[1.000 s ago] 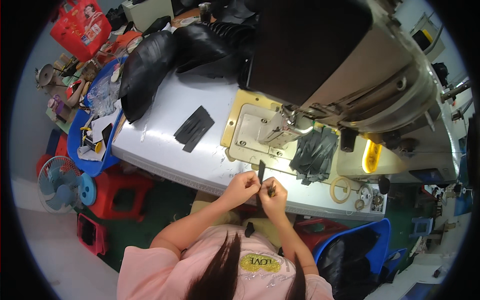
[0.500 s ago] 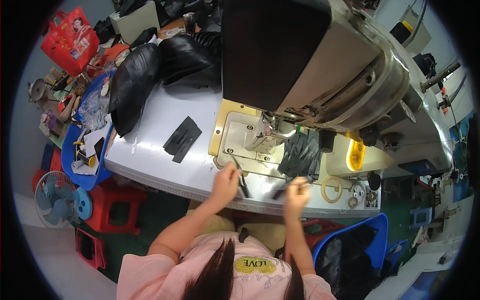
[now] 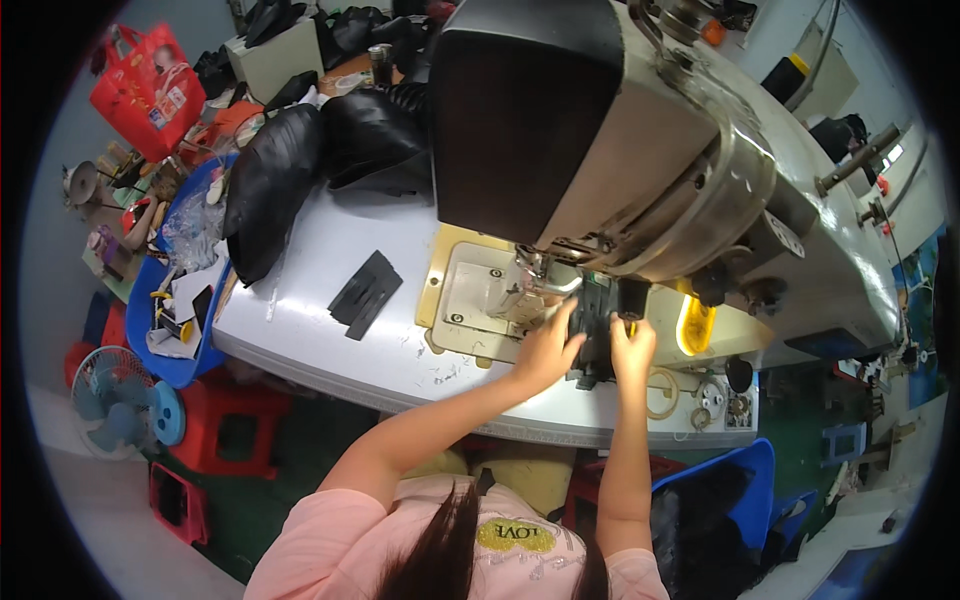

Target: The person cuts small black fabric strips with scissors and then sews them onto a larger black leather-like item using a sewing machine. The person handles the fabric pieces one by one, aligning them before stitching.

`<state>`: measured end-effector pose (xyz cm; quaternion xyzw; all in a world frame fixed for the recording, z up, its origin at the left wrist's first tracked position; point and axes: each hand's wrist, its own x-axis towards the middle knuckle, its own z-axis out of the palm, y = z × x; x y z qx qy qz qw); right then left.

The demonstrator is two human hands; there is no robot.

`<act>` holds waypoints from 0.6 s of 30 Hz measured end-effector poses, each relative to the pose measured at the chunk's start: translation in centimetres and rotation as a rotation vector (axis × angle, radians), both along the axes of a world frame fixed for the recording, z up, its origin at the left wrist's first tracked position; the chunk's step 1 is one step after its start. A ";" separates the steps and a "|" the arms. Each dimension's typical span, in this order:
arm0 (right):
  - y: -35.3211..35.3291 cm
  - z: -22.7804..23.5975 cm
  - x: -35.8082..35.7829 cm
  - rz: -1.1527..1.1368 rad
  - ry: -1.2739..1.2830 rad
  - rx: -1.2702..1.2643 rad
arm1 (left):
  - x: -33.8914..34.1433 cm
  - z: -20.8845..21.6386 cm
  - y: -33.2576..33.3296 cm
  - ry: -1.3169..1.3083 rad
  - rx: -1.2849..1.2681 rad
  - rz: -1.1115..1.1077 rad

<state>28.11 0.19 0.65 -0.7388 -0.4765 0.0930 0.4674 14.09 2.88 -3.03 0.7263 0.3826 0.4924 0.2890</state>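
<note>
A sewing machine with a big head stands over the table, its needle area above a metal plate. Just right of the plate lies a pile of thin black leather-like pieces. My left hand reaches to the pile's left side, thumb and fingers apart. At its right side is my right hand, fingers curled together; a small yellow bit shows at the fingertips, too small to name. Another stack of flat black pieces rests on the table left of the plate.
Large black bundles sit at the table's back left. A yellow tray, a tan ring and small metal parts lie on the right. Blue bins, red stools and a fan stand around the table.
Both hands have moved right and away from me, from the table's front edge to the black pile. The dark strips seen at my hands earlier are no longer distinct from the pile.
</note>
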 end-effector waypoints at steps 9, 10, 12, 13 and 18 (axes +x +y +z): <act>-3.3 -2.8 -3.7 0.094 0.082 0.253 | -19.9 0.7 4.1 0.704 0.270 0.545; -3.3 -2.1 -4.9 0.140 0.111 0.257 | -21.4 0.4 4.3 0.749 0.266 0.558; -3.1 -1.8 -6.1 0.207 0.060 0.244 | -23.7 -1.0 4.7 0.839 0.253 0.578; -3.2 -1.8 -6.6 0.233 0.063 0.219 | -24.2 -1.7 4.9 0.906 0.260 0.549; -3.5 -2.1 -9.2 0.370 0.073 0.193 | -23.8 -1.0 4.7 0.803 0.282 0.460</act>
